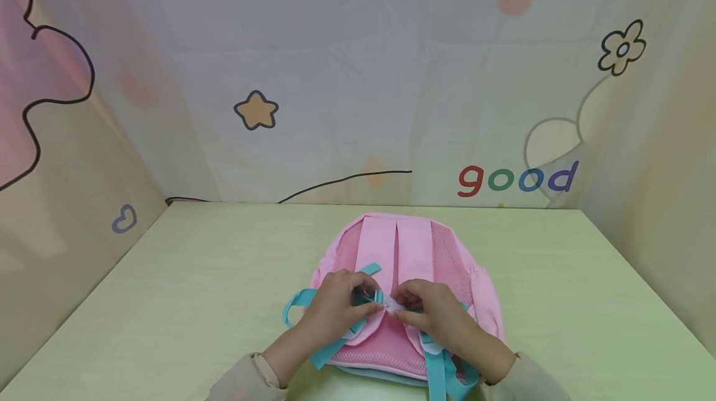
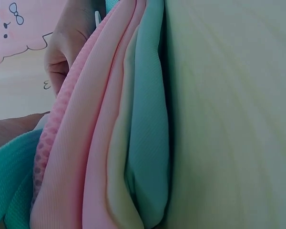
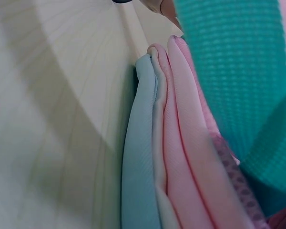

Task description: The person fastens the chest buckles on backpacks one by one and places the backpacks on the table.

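Observation:
A pink backpack (image 1: 414,239) lies on the table with its mesh back panel and shoulder straps facing up. Over the straps, a small white buckle (image 1: 391,304) sits on teal webbing between the two hands. My left hand (image 1: 334,303) pinches the buckle's left end, where the teal webbing meets it, with thumb and fingers. From the other side my right hand (image 1: 442,314) pinches the buckle's right end. Fingers partly cover the buckle, so whether its halves are joined cannot be seen. In the right wrist view, a wide teal strap (image 3: 233,62) hides both hands' fingers.
Loose teal webbing (image 1: 435,376) hangs past the pack's near edge on the right; another teal loop (image 1: 292,306) sticks out on the left. The pale green table (image 1: 184,289) extends on both sides. A printed curtain (image 1: 313,34) stands behind it.

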### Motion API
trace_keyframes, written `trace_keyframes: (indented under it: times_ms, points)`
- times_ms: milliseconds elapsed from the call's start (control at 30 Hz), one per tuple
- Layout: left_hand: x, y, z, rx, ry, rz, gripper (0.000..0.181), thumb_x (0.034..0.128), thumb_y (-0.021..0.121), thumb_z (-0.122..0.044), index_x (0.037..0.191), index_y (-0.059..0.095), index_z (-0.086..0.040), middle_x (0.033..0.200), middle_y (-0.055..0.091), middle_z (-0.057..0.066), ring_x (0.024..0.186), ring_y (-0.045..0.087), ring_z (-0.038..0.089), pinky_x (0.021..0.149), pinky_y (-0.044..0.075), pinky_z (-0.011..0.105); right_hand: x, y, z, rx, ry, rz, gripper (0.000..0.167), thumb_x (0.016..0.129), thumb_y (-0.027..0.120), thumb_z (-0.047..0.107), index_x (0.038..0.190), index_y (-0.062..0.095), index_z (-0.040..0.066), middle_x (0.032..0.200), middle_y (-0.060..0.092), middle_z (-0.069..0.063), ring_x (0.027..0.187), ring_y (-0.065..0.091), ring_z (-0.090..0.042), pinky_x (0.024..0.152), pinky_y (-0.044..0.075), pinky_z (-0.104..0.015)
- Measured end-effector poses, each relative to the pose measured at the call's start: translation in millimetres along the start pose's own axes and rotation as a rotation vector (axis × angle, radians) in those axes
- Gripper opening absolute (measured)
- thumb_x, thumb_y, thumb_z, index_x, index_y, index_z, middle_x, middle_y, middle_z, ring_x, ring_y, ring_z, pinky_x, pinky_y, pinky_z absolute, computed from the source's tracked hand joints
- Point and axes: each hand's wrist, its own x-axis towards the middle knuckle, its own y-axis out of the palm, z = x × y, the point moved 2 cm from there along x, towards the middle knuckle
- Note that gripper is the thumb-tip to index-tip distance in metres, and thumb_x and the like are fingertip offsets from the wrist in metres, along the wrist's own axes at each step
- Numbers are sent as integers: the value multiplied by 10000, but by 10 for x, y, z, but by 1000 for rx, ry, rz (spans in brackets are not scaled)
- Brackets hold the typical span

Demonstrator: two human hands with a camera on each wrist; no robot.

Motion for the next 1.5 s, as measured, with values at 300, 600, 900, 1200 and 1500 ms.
trace_keyframes:
  times_ms: [300, 600, 900, 1200, 1500]
  points:
    - [0, 8, -36, 50, 33, 15, 153, 789, 785, -180, 912, 716, -122, 823, 672, -24, 812, 530, 95, 714, 435, 196, -2, 14, 3, -11, -8, -7, 174, 839, 732, 144, 984, 687, 58, 902, 695, 1, 821, 643, -65, 724, 547, -186]
    - [-6, 3, -25, 35, 19, 23, 160, 786, 787, -179, 918, 730, -109, 831, 672, -22, 811, 532, 93, 712, 443, 198, -7, 19, 13, -1, 1, -10, 187, 835, 735, 149, 995, 703, 56, 905, 708, -4, 822, 652, -70, 731, 550, -186]
    - [-5, 14, 8, -16, 14, 28, 151, 797, 780, -192, 914, 730, -110, 836, 668, -21, 819, 540, 97, 695, 451, 189, -8, 24, 13, -2, -3, -11, 187, 831, 738, 149, 992, 719, 55, 884, 729, 0, 791, 653, -35, 716, 548, -183]
    - [-9, 38, 54, -73, -17, 54, 154, 801, 776, -193, 925, 733, -112, 847, 672, -20, 811, 551, 78, 677, 443, 180, -18, 36, 9, 24, -5, -22, 207, 833, 739, 179, 1004, 731, 64, 892, 745, -9, 791, 673, -44, 726, 560, -199]
    - [-5, 65, 101, -87, -24, 72, 157, 804, 770, -169, 944, 739, -103, 873, 696, -16, 819, 566, 65, 690, 451, 173, -9, 70, 22, 35, -32, 0, 230, 840, 732, 186, 1032, 721, 60, 930, 747, -14, 830, 680, -50, 751, 556, -197]
